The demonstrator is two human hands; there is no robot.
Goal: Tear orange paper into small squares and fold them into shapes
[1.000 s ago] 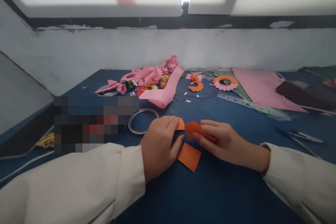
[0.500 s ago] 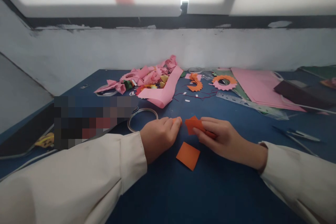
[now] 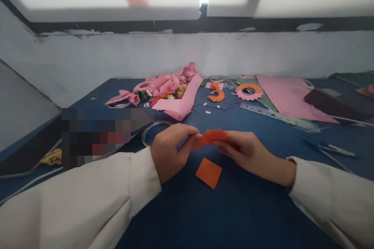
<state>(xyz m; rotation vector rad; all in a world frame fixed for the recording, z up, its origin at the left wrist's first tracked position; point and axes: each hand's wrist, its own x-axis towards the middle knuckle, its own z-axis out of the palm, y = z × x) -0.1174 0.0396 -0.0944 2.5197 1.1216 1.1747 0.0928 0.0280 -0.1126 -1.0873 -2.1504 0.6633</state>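
Observation:
Both hands meet over the middle of a dark blue table (image 3: 239,210). My left hand (image 3: 169,149) pinches the left end of a small folded orange paper piece (image 3: 212,136), and my right hand (image 3: 245,151) pinches its right end, lifting it slightly off the table. Just below the hands a loose orange paper square (image 3: 209,172) lies flat on the table. Cream sleeves cover both forearms.
A metal ring (image 3: 153,130) lies left of the hands beside a dark tablet (image 3: 137,118). A pile of pink paper scraps (image 3: 169,87) and a pink strip (image 3: 182,101) sit behind. Orange-and-pink cut rings (image 3: 248,91), a clear ruler (image 3: 274,116), pink sheets (image 3: 289,95) and scissors (image 3: 333,148) lie to the right.
The hands, which had drawn apart with separate orange bits on the table, have come together and lifted one orange piece between them. The loose square has stayed put.

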